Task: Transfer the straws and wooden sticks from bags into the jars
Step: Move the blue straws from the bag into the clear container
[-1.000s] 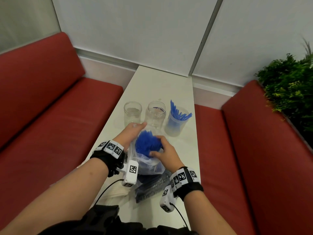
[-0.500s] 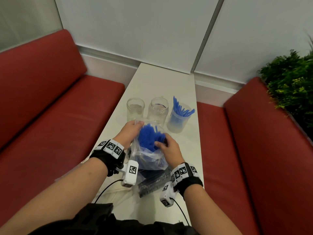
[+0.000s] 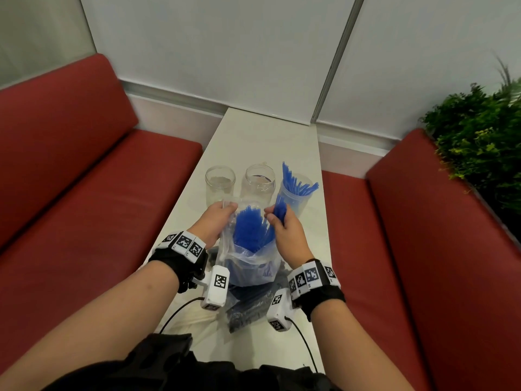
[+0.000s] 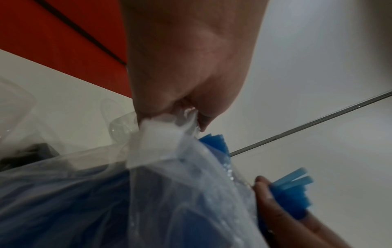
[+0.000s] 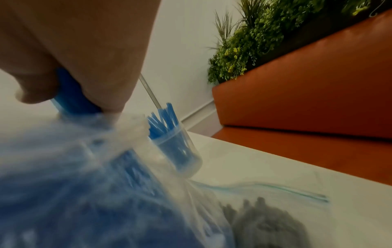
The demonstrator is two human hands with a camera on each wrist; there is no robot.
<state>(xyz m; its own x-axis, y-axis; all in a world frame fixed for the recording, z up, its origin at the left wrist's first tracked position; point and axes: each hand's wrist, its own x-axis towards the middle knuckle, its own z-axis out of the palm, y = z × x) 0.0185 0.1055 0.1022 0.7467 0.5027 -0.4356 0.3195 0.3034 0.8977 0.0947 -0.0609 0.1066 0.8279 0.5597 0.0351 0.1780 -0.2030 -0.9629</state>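
A clear plastic bag (image 3: 248, 258) full of blue straws (image 3: 249, 230) stands upright on the white table (image 3: 262, 139). My left hand (image 3: 217, 218) pinches the bag's top left edge (image 4: 157, 134), holding it up. A small bunch of blue straws (image 3: 280, 210) is gripped in my right hand (image 3: 284, 224) and lifted partly out of the bag's right side; the same bunch (image 4: 290, 189) shows in the left wrist view. Behind stand two empty glass jars (image 3: 220, 187) (image 3: 259, 183) and a plastic jar (image 3: 296, 196) that holds blue straws (image 5: 163, 120).
A second bag with dark sticks (image 3: 251, 303) lies flat under the blue bag near the table's front edge. Red bench seats (image 3: 93, 210) flank the narrow table on both sides. A green plant (image 3: 479, 142) stands behind the right bench.
My right hand has risen from the bag's mouth with a bunch of blue straws pulled up and to the right. The left hand keeps its hold on the bag's edge.
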